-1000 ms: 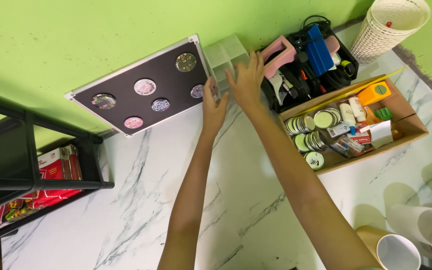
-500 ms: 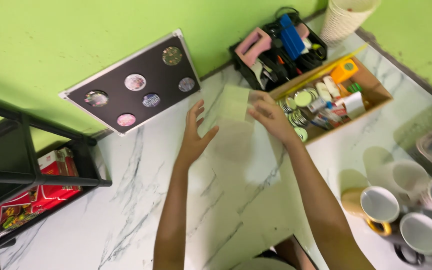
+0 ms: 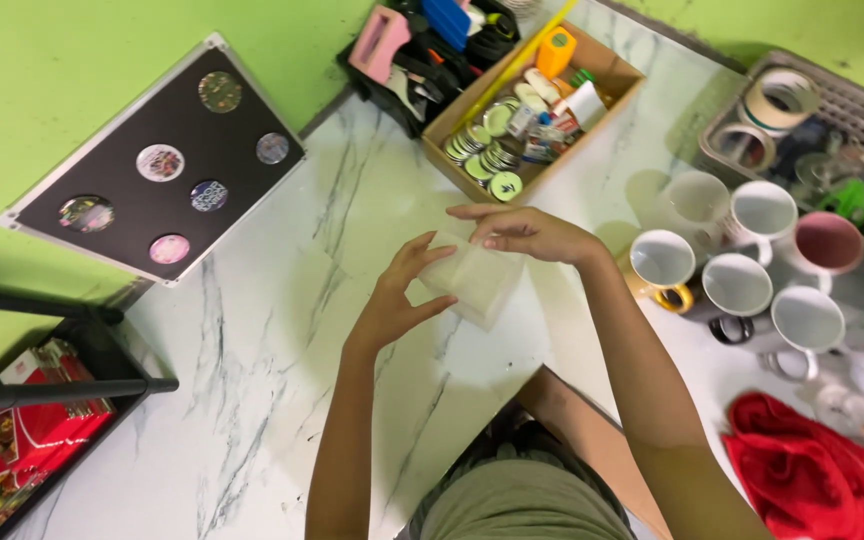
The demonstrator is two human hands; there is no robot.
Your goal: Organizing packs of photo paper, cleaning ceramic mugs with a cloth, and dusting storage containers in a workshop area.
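Note:
A small translucent plastic box [image 3: 474, 281] is held between both hands just above the white marble table [image 3: 282, 330]. My left hand [image 3: 397, 300] grips its left side with fingers curled around it. My right hand [image 3: 527, 232] lies over its top and far edge. Whether the box rests on the table or hangs slightly above it is unclear.
A cardboard box of round badges [image 3: 522, 115] and a black tool caddy [image 3: 432, 50] stand at the back. A black board with badges [image 3: 157, 170] leans on the green wall. Several mugs [image 3: 742, 250], a tape basket [image 3: 812, 120] and a red cloth [image 3: 822, 470] lie right. A black shelf [image 3: 22, 420] stands left.
Both hands have brought the translucent box from the back wall down toward the table's middle, nearer my body. The view has shifted right, showing the mugs and basket.

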